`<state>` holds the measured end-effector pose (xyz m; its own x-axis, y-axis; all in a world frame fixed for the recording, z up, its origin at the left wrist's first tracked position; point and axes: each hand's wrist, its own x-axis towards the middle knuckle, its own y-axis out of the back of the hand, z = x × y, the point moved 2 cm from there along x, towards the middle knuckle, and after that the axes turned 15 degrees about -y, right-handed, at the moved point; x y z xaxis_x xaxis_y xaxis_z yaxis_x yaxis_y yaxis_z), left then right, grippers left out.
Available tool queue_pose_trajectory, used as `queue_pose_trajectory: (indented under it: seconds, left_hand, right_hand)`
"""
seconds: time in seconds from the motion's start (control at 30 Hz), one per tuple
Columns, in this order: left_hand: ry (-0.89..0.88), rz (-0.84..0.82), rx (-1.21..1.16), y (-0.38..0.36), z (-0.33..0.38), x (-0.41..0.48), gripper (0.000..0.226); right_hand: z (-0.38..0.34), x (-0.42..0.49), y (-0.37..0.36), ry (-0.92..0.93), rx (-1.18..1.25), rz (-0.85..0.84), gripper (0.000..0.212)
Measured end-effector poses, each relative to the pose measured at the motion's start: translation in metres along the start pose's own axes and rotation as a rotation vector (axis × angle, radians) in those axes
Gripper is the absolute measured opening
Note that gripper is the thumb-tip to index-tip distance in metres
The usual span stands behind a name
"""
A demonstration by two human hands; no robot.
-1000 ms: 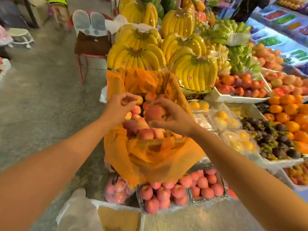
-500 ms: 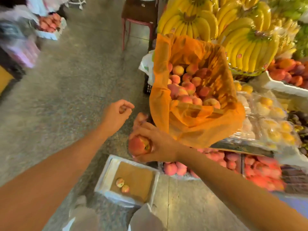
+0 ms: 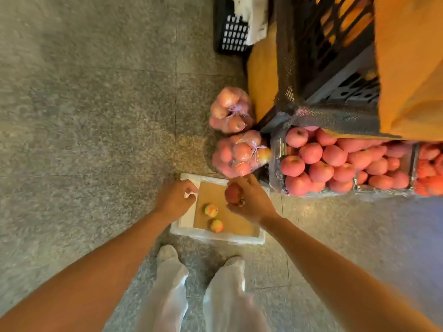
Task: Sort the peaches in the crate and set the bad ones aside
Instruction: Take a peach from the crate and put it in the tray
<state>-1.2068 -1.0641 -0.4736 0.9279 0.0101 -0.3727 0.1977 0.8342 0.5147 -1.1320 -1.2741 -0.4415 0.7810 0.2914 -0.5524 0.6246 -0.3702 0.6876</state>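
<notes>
The right hand [image 3: 251, 202] grips a red peach [image 3: 233, 194] just above the white tray [image 3: 215, 237]. The left hand [image 3: 173, 200] curls by its left rim, maybe pinching it; I cannot tell.

I am standing at a fruit stall: trays of pink apples [image 3: 335, 164] are filling the frame's right, tied fruit bags [image 3: 230, 111] are sitting on the stone floor [image 3: 84, 92], black plastic crates [image 3: 230, 34] are rising upper right.
</notes>
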Motion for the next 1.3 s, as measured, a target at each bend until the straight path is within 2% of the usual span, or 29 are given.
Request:
queue_pose_trajectory:
  seconds: [0.1,0.3,0.37,0.53,0.6,0.73,0.9,1.17,1.3]
  left_hand:
    - [0.022,-0.033,0.148,-0.043,-0.07,0.009,0.013]
    - [0.058,-0.158,0.273,-0.145,-0.214,0.021,0.033]
    - [0.071,-0.225,0.32,-0.179,-0.251,0.026,0.041]
    - [0.087,-0.269,0.372,-0.244,-0.319,0.037,0.049]
    - [0.095,-0.254,0.392,-0.259,-0.331,0.04,0.049]
    - [0.06,-0.108,0.503,-0.273,-0.337,0.046,0.043]
    - [0.066,-0.032,0.531,-0.277,-0.341,0.052,0.039]
    - [0.144,-0.118,0.542,-0.271,-0.327,0.057,0.036]
    - [0.101,-0.11,0.399,-0.253,-0.293,0.057,0.035]
  right_hand:
    - [0.037,0.033,-0.066,-0.108,-0.023,0.006,0.062]
    - [0.131,0.099,-0.208,-0.241,-0.049,-0.017,0.061]
    - [0.162,0.115,-0.248,-0.273,-0.062,-0.001,0.06]
    - [0.22,0.148,-0.321,-0.328,-0.076,0.017,0.053]
    - [0.238,0.159,-0.34,-0.334,-0.089,0.029,0.052]
    - [0.261,0.176,-0.36,-0.334,-0.108,0.084,0.041]
    - [0.27,0.19,-0.368,-0.346,-0.108,0.041,0.06]
    - [0.269,0.187,-0.357,-0.336,-0.165,-0.045,0.06]
    - [0.249,0.174,-0.325,-0.31,-0.152,-0.041,0.049]
